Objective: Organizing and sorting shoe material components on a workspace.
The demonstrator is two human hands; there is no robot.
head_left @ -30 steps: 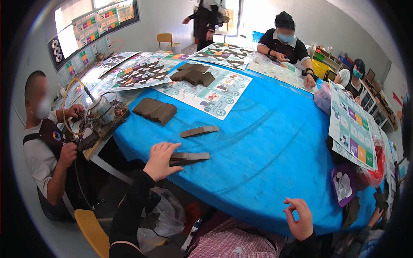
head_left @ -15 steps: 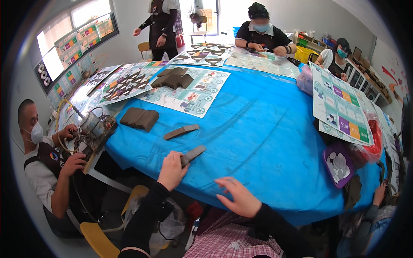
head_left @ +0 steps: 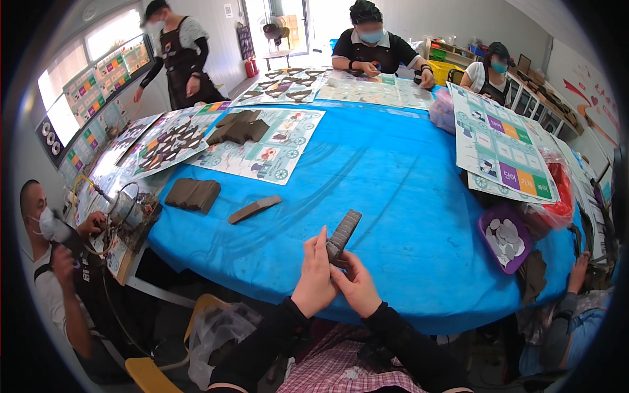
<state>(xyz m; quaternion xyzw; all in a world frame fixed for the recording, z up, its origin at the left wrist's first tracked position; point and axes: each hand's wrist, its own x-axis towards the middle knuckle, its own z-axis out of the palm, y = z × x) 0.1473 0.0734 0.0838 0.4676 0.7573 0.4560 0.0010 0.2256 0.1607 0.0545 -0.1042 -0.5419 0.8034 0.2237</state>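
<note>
Both hands held one dark strip (head_left: 343, 236) over the table's (head_left: 406, 196) near edge. Left hand (head_left: 315, 278) pinched its lower end, fingers pressed on it; right hand (head_left: 358, 287) gripped it from below. Another strip (head_left: 254, 209) and a stack (head_left: 192, 194) lay by the left edge.

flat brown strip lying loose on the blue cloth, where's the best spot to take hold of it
Probably mid-length, across the narrow width of the brown strip. It lies flat and slanted on the blue tablecloth, apart from the stack, so come from above and pinch its long edges.
</note>
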